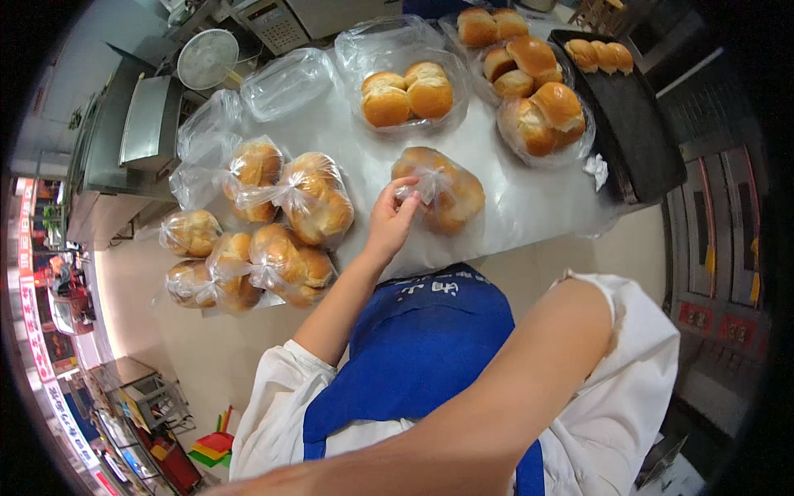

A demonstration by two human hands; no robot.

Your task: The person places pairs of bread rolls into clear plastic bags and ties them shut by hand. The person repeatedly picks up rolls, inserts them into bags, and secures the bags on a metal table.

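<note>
My left hand (392,211) pinches the gathered neck of a clear plastic bag (432,181). Inside that bag are golden bread rolls (466,189), resting on the metal-topped table (527,198) before me. My right forearm (446,434) crosses low in front of my blue apron (428,347), and its hand is out of view. Left of my left hand sit several bagged rolls with gathered tops, including a bag of rolls (315,201) and another bag of rolls (288,266) nearer me.
Rolls in an open bag (407,96) stand at the back middle, and more bagged rolls (539,121) at the right. A black baking tray (626,124) holds a few rolls (600,57). Empty plastic bags (288,87) lie back left, near a white fan (208,59). Crumpled white paper (597,172) lies beside the tray.
</note>
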